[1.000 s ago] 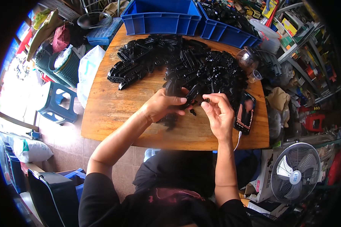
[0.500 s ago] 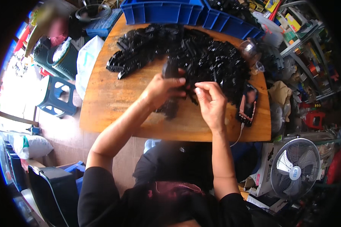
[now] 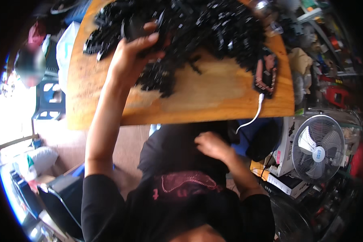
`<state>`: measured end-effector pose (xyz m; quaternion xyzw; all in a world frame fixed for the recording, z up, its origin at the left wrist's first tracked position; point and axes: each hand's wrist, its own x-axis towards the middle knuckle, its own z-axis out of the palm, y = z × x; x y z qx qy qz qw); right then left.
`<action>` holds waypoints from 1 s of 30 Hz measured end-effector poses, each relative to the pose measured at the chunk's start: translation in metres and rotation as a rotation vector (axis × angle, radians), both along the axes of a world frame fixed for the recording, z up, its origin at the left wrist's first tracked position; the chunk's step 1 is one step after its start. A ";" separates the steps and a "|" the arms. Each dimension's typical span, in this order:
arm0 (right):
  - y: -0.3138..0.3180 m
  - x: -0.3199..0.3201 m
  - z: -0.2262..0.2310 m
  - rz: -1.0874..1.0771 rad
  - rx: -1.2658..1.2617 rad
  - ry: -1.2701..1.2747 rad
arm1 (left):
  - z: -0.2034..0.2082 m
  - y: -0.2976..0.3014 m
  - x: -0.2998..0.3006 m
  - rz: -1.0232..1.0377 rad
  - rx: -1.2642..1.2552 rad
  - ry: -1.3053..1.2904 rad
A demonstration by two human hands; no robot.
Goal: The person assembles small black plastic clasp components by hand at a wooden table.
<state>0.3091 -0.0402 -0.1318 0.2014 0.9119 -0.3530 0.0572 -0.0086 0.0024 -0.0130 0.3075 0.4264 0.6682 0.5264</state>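
My left hand (image 3: 131, 54) reaches over the far left part of the table, its fingers wrapped round a dark black plastic part (image 3: 134, 29). That part's exact kind is blurred. Beyond and around it spreads a big heap of small glossy black plastic parts (image 3: 226, 30). A smaller cluster of black parts (image 3: 157, 78) lies nearer, just right of my left wrist. My right hand (image 3: 213, 145) is below the table's near edge, above my lap, slightly blurred. Its fingers are curled together, and anything inside them is hidden.
On the wooden table (image 3: 205, 94), a phone (image 3: 266, 72) lies at the right with a white cable (image 3: 256, 115) hanging over the edge. A standing fan (image 3: 318, 149) is to the right, beside cluttered shelves. A dark plastic stool (image 3: 50, 99) stands at the left.
My right hand has dropped from above the table to near my lap. My left hand, still holding a black part, has moved left and away over the heap. The view has tilted downward.
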 end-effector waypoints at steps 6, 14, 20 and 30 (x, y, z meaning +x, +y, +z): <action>-0.020 0.003 -0.018 -0.222 -0.224 0.088 | -0.007 -0.008 0.004 0.029 -0.066 -0.024; -0.006 0.003 -0.002 -0.338 -0.460 0.127 | -0.005 -0.010 0.014 -0.011 -0.067 -0.002; -0.023 0.001 -0.021 -0.208 -0.052 -0.144 | -0.003 -0.009 0.017 -0.033 -0.073 -0.020; -0.010 0.004 -0.027 0.016 -0.216 -0.153 | -0.007 -0.010 0.018 -0.048 -0.123 -0.026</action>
